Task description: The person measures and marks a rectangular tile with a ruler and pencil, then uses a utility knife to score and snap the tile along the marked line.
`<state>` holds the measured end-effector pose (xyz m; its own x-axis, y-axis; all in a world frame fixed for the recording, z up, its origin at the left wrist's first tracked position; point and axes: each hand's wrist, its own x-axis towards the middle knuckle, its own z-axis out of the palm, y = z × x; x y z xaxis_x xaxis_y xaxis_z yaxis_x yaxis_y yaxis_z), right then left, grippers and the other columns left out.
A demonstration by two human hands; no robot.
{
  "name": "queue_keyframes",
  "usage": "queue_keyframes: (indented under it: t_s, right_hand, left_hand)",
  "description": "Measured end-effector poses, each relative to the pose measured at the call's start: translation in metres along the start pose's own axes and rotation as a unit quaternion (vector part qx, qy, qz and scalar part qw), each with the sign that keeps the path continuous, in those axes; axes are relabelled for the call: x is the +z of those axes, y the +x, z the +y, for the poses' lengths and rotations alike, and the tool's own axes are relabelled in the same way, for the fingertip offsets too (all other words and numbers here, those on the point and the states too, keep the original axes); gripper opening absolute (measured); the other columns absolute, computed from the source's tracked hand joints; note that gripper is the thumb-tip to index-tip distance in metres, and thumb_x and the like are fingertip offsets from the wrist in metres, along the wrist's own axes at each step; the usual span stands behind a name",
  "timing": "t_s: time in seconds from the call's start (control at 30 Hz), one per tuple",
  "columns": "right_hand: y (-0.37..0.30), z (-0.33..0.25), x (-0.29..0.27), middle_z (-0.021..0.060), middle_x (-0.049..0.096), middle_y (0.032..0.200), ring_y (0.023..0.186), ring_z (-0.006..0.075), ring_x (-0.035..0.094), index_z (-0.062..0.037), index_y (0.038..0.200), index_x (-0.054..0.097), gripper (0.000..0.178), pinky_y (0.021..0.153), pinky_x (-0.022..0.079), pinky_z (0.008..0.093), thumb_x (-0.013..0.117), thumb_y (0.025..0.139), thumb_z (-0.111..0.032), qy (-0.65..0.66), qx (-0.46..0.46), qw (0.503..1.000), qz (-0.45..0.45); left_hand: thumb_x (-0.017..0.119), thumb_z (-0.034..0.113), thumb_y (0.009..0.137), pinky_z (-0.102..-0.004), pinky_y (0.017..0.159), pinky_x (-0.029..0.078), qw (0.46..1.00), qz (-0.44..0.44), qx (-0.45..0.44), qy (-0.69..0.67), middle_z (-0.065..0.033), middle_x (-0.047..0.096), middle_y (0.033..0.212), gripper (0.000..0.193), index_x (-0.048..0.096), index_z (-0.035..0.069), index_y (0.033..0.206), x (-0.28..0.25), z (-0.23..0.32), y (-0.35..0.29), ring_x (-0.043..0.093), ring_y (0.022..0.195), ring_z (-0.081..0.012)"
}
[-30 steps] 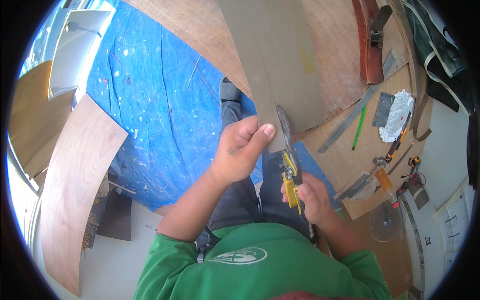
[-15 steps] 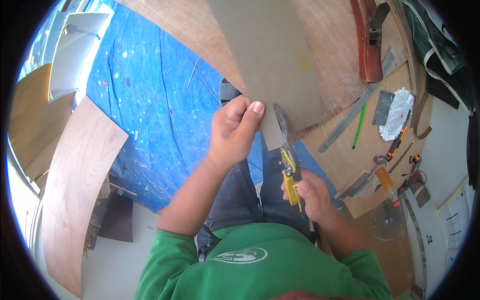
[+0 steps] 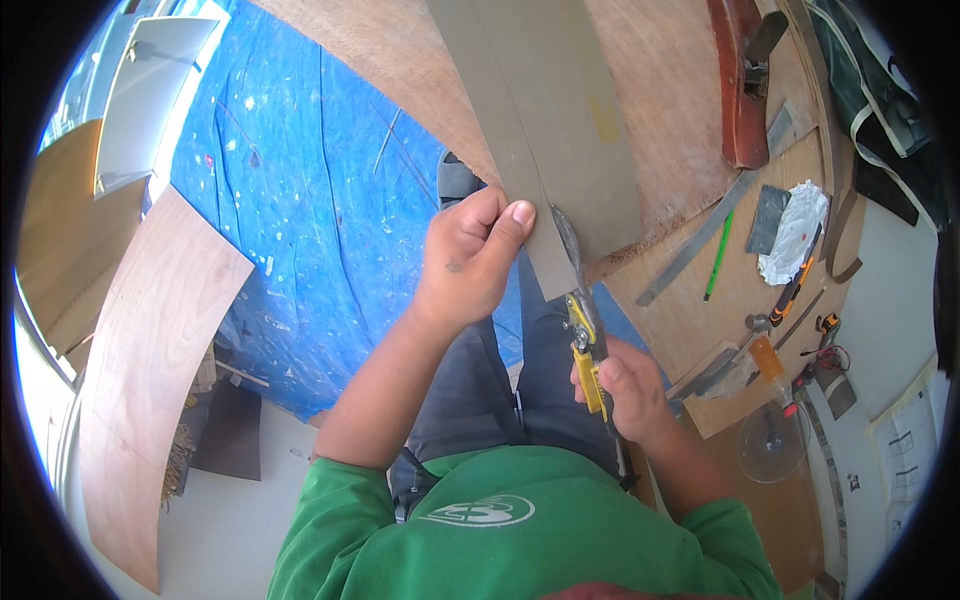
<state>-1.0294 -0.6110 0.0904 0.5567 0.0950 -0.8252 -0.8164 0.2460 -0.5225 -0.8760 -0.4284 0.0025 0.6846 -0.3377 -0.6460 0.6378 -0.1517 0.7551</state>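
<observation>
A long grey-brown sheet [image 3: 560, 110] lies over the wooden board and reaches out past its near edge toward me. My left hand [image 3: 468, 258] pinches the sheet's left edge, thumb on top and fingers curled below. Tin snips [image 3: 583, 350] with yellow grips are in my right hand [image 3: 630, 392], its fingers wrapped round the handles. Their dark blades sit in a slit in the sheet, just right of my left thumb. Left of the blades, a narrow strip [image 3: 546, 262] hangs toward me. A thin line runs up the sheet from the slit.
On the board [image 3: 660, 150] to the right are a red-brown hand plane [image 3: 740, 100], a metal ruler [image 3: 695, 240], a green pencil [image 3: 718, 255], crumpled white paper [image 3: 793, 232] and a hammer [image 3: 757, 325]. Blue tarp [image 3: 300, 200] covers the floor at left, beside a curved plywood panel [image 3: 150, 370].
The snips and the near end of the sheet have shifted slightly to the right in view. My left hand keeps its pinch, and my right hand still grips the snips.
</observation>
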Motion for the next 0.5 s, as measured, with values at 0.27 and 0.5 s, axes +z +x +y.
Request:
queue_keyframes:
  t_s: [0.27,0.5]
  right_hand:
    - [-0.0037,0.0049,-0.0018,0.0069,0.064,0.084,0.069,0.0143,0.062,0.0040,0.114,0.064,0.054,0.063,0.050,0.0291,0.055,0.104,-0.048,-0.001,0.010,1.000,0.005]
    - [0.0020,-0.0040,0.0025,0.0078,0.064,0.089,0.074,0.0144,0.063,0.0027,0.111,0.064,0.050,0.066,0.051,0.0305,0.056,0.102,-0.046,-0.009,-0.005,1.000,0.004]
  left_hand:
    - [0.061,0.022,0.106,-0.0258,0.054,0.035,1.000,-0.011,0.007,-0.007,0.0043,0.050,0.067,0.034,0.054,0.006,0.077,-0.0005,-0.0013,-0.0007,0.041,0.063,-0.0044]
    - [0.060,0.022,0.106,-0.0258,0.055,0.035,1.000,-0.022,-0.002,-0.016,0.0051,0.051,0.068,0.032,0.056,0.005,0.079,-0.0012,0.0043,-0.0059,0.041,0.064,-0.0041]
